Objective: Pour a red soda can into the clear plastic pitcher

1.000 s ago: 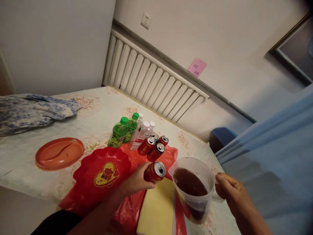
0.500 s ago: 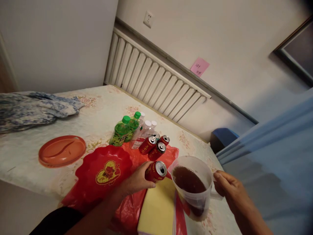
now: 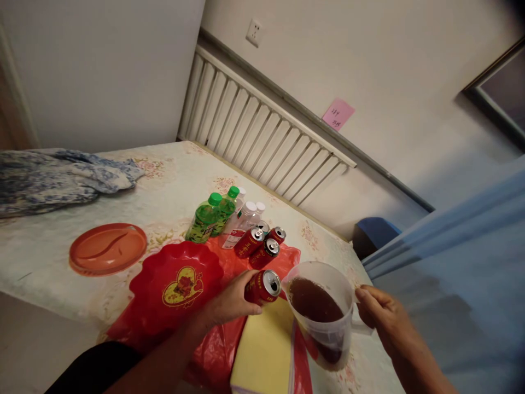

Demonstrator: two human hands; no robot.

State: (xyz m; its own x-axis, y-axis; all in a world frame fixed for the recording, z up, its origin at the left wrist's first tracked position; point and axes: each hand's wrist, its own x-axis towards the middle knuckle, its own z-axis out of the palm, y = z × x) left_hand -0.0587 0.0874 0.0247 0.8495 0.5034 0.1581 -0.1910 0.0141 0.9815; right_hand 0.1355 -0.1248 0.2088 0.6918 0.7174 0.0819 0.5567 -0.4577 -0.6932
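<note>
My left hand (image 3: 233, 301) is wrapped round a red drink can (image 3: 262, 288) whose top opening shows. By its handle, my right hand (image 3: 379, 309) grips a translucent plastic pitcher (image 3: 334, 328) with dark brown liquid (image 3: 314, 300) inside. The pitcher's spout is close beside the can, over the edge of a yellow pad or stack of paper (image 3: 264, 350). Several more cans, such as a red can (image 3: 249, 242) and a darker can (image 3: 264, 254), stand just beyond my left hand on a red plastic bag (image 3: 217, 350).
Left of the cans are green-capped bottles (image 3: 203, 220) and clear bottles with white caps (image 3: 241, 219). A red scalloped tray (image 3: 151, 290) and an orange oval dish (image 3: 109, 249) lie to the left. Patterned cloth (image 3: 61, 183) is at far left; a blue curtain (image 3: 455, 273) hangs at right.
The view has shifted slightly. Both hands keep nearly the same pose, with the pitcher's spout beside the can; the pitcher is perhaps tipped a little more toward it.
</note>
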